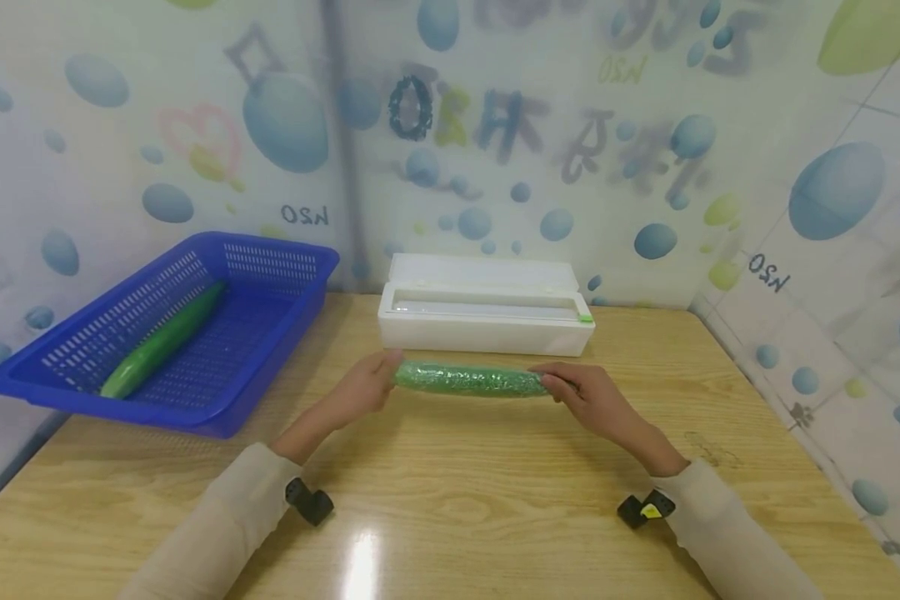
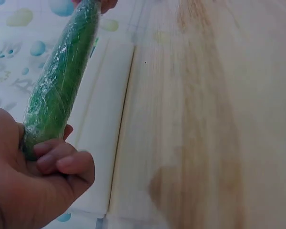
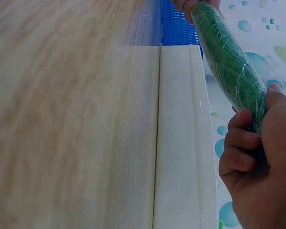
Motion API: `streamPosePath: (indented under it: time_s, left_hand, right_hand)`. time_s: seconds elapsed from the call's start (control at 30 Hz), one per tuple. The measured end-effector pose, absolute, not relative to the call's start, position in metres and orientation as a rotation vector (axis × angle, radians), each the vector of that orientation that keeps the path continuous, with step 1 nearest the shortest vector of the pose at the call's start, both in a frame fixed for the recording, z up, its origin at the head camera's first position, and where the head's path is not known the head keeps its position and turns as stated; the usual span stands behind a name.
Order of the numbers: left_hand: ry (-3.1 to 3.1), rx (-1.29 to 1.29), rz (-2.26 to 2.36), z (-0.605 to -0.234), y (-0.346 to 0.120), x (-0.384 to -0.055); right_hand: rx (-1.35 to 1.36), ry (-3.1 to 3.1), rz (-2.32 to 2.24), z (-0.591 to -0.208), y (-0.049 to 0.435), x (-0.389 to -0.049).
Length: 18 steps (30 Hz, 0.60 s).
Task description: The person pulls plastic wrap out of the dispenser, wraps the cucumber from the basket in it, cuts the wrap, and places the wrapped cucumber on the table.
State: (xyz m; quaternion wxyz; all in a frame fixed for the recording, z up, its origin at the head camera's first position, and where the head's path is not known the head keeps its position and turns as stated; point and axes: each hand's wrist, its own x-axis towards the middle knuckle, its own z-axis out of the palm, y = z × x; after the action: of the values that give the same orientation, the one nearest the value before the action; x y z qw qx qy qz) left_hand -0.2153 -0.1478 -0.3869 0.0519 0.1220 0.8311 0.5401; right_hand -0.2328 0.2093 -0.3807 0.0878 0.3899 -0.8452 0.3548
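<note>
Left hand [image 1: 363, 385], fingers curled, is gripping one end of a film-wrapped cucumber [image 1: 468, 379]; right hand [image 1: 588, 400], likewise curled, is gripping the other. Cucumber is spanning the gap between them, above the wooden table [image 1: 450, 500] and just in front of a long white box [image 1: 487, 337] whose lid is standing raised. Progress, as judged: film is covering the whole visible length, so wrapping is apparently nearing completion; whether the ends are closed beneath the fingers cannot be told. Outstanding, by appearance: a second cucumber [image 1: 165, 342], showing no evident film, is lying in the blue basket [image 1: 277, 358]. Condition of held piece: long, green, its clear film creasing and catching bright glints.
</note>
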Motion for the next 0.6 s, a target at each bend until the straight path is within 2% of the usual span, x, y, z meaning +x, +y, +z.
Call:
streamPosePath:
  time_s: [0.4,0.6]
  left_hand:
    - [2.788,0.724,1.522,-0.3833,-0.1486,-0.2141]
    - [2.755,0.777,1.547,-0.3801,-0.1482,-0.2137]
  right_hand:
    - [1.023,-2.611,1.186,-0.3751,0.2087,-0.2271]
    - [0.972,-2.663,1.232,-0.3726,0.2097,-0.2261]
